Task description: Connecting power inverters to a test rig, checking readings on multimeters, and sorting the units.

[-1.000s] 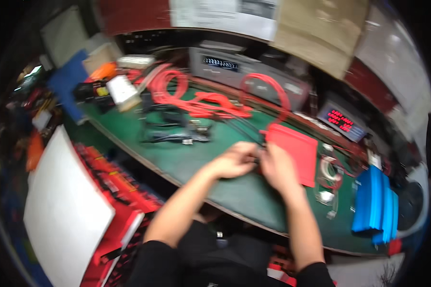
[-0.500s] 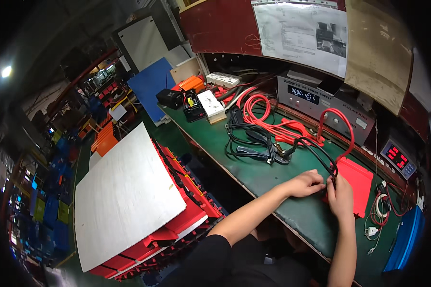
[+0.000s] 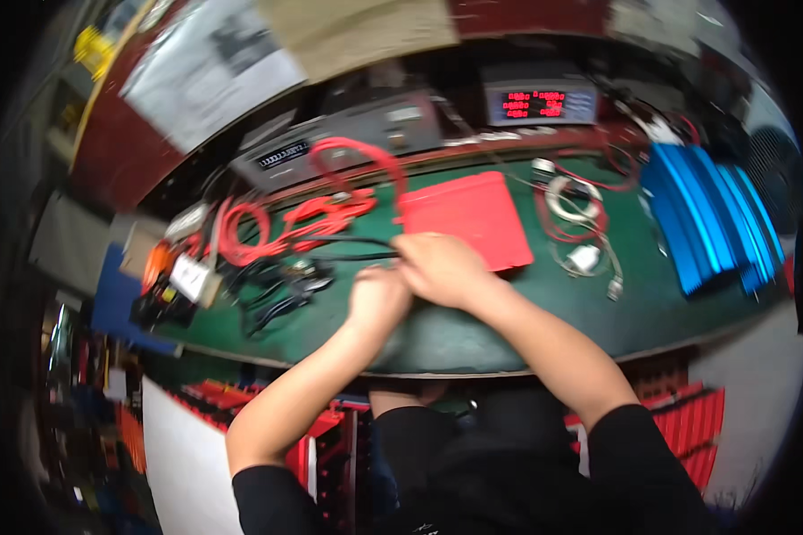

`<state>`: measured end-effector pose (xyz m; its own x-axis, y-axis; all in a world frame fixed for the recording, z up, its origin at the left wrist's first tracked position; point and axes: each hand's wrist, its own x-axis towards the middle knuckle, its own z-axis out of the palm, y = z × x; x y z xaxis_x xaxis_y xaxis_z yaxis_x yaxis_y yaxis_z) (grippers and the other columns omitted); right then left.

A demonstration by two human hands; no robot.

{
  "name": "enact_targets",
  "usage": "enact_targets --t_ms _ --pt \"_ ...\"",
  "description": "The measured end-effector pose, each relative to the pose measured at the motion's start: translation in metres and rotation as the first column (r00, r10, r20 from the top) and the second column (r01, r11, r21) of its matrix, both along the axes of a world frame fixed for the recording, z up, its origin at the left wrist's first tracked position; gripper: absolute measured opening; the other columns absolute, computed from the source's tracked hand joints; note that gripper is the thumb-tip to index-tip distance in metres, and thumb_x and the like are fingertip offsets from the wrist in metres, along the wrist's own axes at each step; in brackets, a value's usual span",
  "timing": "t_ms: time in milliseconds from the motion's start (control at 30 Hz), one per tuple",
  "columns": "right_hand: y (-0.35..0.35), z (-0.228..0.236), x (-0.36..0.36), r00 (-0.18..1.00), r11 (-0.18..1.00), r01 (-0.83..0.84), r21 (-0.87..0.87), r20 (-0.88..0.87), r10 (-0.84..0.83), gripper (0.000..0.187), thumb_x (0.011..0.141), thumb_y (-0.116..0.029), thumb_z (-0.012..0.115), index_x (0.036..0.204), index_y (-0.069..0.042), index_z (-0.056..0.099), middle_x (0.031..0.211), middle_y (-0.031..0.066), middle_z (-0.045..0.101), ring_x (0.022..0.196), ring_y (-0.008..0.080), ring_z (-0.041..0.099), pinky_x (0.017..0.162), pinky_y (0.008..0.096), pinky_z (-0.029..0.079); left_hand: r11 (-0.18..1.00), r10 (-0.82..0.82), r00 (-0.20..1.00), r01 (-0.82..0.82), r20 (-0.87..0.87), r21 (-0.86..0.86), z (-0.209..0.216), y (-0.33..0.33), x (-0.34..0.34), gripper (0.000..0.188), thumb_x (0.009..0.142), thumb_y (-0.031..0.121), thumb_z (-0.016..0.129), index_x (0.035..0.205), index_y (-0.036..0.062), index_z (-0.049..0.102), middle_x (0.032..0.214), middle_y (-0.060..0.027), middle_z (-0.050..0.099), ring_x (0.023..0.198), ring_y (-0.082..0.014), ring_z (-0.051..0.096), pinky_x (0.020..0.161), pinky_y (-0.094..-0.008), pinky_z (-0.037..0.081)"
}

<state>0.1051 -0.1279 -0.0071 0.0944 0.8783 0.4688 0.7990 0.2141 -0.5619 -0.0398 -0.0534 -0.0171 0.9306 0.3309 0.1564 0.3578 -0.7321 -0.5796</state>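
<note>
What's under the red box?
The green bench top shows beside the red box, which seems to rest on it. The right hand covers the box's near left corner, and anything directly beneath the box is hidden.

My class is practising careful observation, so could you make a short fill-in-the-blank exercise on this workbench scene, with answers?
1. The cables leading leftward from the right grip are coloured ____.
2. Of the two grips, the flat red box is nearer to the ____ one.
3. The finned units near the right end of the worktop are coloured ____.
4. The worktop's surface is coloured ____.

Missing words: black; right; blue; green.
</note>
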Motion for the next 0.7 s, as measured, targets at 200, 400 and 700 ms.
enact_targets --t_ms 200,400,700 --pt "-0.009 0.001 0.000 1.000 0.999 0.020 0.039 0.016 -0.020 0.027 0.088 -0.028 0.059 0.093 -0.002 0.060 0.086 0.0176 0.068 0.085 0.0376 0.067 0.076 0.0502 0.053 0.978 0.156 0.988 -0.155 0.005 0.140 -0.017 -0.010 0.005 0.015 0.076 0.025 0.066 0.086 0.0142 0.070 0.066 -0.0014 0.066 0.060 -0.0144 0.067 0.050 -0.0300 0.053" --pt "-0.011 -0.005 -0.003 0.999 0.999 0.016 0.052 0.031 -0.018 0.028 0.089 -0.028 0.057 0.096 -0.001 0.059 0.085 0.0185 0.068 0.083 0.0381 0.067 0.074 0.0510 0.053 0.993 -0.048 0.999 0.046 -0.017 -0.111 0.004 0.006 -0.006 0.030 0.082 0.032 0.063 0.092 0.0036 0.068 0.069 -0.0106 0.067 0.062 -0.0247 0.068 0.058 -0.0383 0.055" --pt "-0.007 -0.006 -0.003 1.000 0.999 0.027 0.046 0.003 -0.027 0.027 0.089 -0.026 0.054 0.094 -0.001 0.061 0.086 0.0185 0.068 0.084 0.0377 0.067 0.078 0.0513 0.052 0.883 -0.125 0.896 -0.094 -0.425 -0.459 0.061 0.011 0.019 0.028 0.090 0.027 0.053 0.093 0.0033 0.067 0.086 -0.0218 0.069 0.076 -0.0388 0.067 0.070 -0.0502 0.053"
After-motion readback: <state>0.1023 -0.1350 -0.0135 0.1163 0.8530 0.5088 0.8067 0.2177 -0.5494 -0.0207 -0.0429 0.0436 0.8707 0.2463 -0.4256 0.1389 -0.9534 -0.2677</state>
